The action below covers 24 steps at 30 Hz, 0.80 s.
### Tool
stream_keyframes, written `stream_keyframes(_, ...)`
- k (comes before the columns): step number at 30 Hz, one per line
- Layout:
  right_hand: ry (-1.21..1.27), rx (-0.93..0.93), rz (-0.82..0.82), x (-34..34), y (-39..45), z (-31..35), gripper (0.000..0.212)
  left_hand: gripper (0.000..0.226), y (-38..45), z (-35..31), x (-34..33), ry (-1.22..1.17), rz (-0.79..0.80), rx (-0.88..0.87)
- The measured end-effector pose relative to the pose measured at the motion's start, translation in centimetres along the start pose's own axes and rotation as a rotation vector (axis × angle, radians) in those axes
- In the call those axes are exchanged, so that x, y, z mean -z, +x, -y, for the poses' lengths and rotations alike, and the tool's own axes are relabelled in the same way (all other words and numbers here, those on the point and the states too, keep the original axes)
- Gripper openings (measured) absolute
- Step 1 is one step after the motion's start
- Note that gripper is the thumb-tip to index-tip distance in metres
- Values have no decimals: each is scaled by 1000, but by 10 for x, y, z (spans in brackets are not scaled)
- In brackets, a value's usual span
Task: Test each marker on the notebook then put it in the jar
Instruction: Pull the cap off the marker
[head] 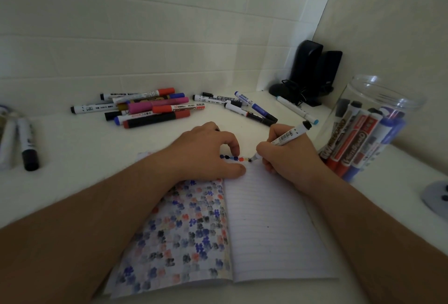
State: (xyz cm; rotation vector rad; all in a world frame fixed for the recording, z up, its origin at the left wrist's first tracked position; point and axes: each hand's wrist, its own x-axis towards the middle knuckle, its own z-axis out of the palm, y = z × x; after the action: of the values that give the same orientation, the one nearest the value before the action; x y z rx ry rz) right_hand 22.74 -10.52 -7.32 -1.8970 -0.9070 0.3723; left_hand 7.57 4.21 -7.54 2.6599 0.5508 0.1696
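Right hand [288, 155] grips a black-tipped marker [282, 140], tip touching the top line of the right page of the notebook [266, 219], extending a row of colour dots [236, 158]. Left hand [208, 153] holds the notebook at the spine, fingers curled, thumb pressing the page. Jar [371, 122] at the worktop's right edge already holds several markers. A pile of markers [150, 107] along the back edge and a few at the left edge look untested, so roughly mid-task.
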Motion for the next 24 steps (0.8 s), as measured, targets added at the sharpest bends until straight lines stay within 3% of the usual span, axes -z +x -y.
stream_keyframes(16, 37, -7, -6, 1, 0, 0, 23, 42, -3, -1, 1, -3, 10, 2)
stream_keyframes(18, 104, -13, -33, 2, 0, 1, 24, 50, -3, 1, 0, -45, -22, -8)
stream_keyframes(24, 540, 3, -50, 11, -4, 7, 19, 26, 1, 4, 0, -290, -229, 10)
